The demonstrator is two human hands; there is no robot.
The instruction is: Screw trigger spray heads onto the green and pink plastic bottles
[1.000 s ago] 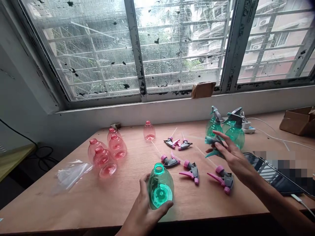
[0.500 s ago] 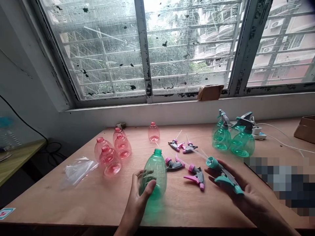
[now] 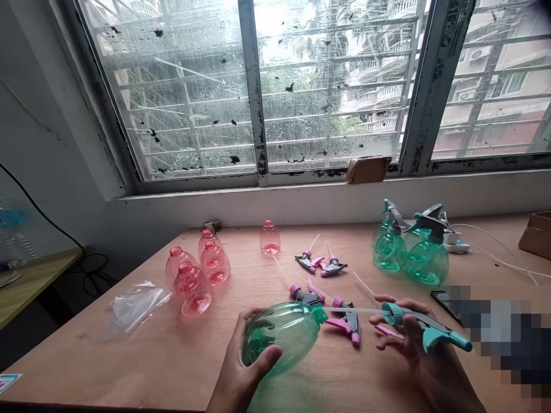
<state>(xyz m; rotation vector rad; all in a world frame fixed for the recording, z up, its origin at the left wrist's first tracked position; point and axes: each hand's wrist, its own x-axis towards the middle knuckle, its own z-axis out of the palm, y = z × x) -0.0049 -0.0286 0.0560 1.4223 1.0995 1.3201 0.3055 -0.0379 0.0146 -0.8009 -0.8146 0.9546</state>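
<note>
My left hand (image 3: pixel 252 358) is wrapped around a clear green bottle (image 3: pixel 286 335), which lies tilted with its open neck to the right. In my right hand (image 3: pixel 424 350) is a grey and green spray head (image 3: pixel 430 324). Its thin dip tube (image 3: pixel 353 310) points left, the tip at the bottle's mouth; whether it is inside I cannot tell. Behind the bottle and tube lie pink and grey spray heads (image 3: pixel 350 324). A pink trigger (image 3: pixel 390 331) shows between the fingers of my right hand, the rest of that piece hidden.
Several pink bottles (image 3: pixel 215 267) stand at the left beside a clear plastic bag (image 3: pixel 140 307). Another pink bottle (image 3: pixel 270 240) is at the back. Several green spray bottles (image 3: pixel 428 258) stand back right, near a white power strip (image 3: pixel 456 246). A phone (image 3: pixel 445 301) lies at the right.
The green bottle has tipped from upright to lying towards the right. My right hand has turned the spray head level, bringing the tube tip to the bottle's mouth.
</note>
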